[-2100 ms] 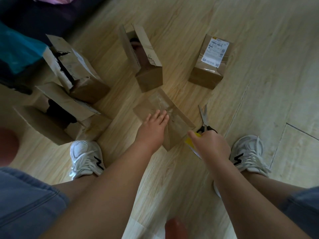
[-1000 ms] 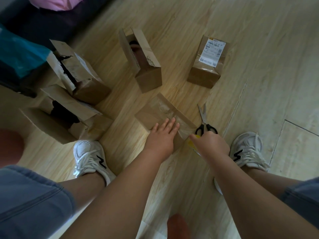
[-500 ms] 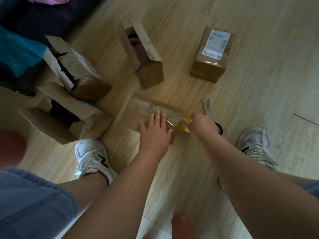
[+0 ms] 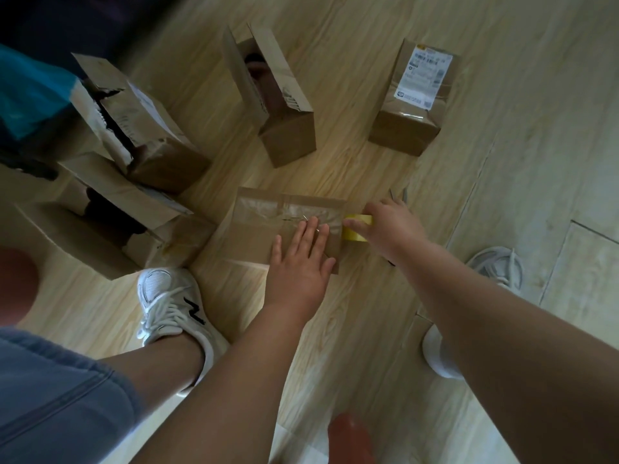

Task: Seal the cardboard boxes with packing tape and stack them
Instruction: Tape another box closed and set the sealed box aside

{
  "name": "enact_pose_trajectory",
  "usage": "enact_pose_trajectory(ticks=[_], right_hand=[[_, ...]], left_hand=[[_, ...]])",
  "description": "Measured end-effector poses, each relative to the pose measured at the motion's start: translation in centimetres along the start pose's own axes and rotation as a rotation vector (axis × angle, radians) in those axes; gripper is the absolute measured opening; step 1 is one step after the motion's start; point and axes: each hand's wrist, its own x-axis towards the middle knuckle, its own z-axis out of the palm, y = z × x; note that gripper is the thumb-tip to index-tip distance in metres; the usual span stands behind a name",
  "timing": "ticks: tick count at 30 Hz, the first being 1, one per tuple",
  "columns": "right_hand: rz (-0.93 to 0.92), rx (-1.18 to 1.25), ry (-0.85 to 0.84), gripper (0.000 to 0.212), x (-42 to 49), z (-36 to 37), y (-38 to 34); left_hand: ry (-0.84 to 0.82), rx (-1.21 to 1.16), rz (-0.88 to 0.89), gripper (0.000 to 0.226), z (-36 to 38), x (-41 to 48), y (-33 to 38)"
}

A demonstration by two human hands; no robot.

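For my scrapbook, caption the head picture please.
Left hand presses the box while right hand holds yellow tape roll.

five brown cardboard boxes (image 4: 254,236) on the wooden floor (image 4: 502,95), three with open flaps, two closed; one yellow roll of packing tape (image 4: 355,233); one pair of scissors (image 4: 405,195), mostly hidden; two white sneakers (image 4: 167,303); two bare hands (image 4: 298,262)

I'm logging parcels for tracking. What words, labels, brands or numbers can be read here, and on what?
"N": black, on the white sneaker's side.
Shipping label on the far closed box: too blurred to read.
Print on the flap of the middle open box: too blurred to read.
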Motion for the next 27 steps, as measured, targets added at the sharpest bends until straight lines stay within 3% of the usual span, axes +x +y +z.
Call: enact_pose_trajectory(ticks=[5, 10, 14, 21, 27], right_hand=[[0.071, 0.131, -0.049, 0.055, -0.7, 0.2, 1.6], [0.138, 0.402, -0.149, 0.026, 0.1, -0.9, 2.0], [0.086, 0.322, -0.146, 0.021, 0.5, -1.4, 1.8], [-0.002, -0.066, -0.039, 0.026, 1.3, -0.9, 0.8], [-0.150, -0.219, -0.001, 0.033, 2.8, -1.1, 0.4]], left_hand=[[0.008, -0.020, -0.035, 0.056, -1.1, 0.0, 1.2], [0.088, -0.047, 0.016, 0.056, -3.2, 2.0, 1.9], [0.031, 0.022, 0.070, 0.064, -2.0, 3.2, 0.4], [0.055, 0.029, -0.014, 0.054, -1.0, 2.5, 0.8], [0.072, 0.098, -0.117, 0.057, -0.8, 1.4, 2.5]])
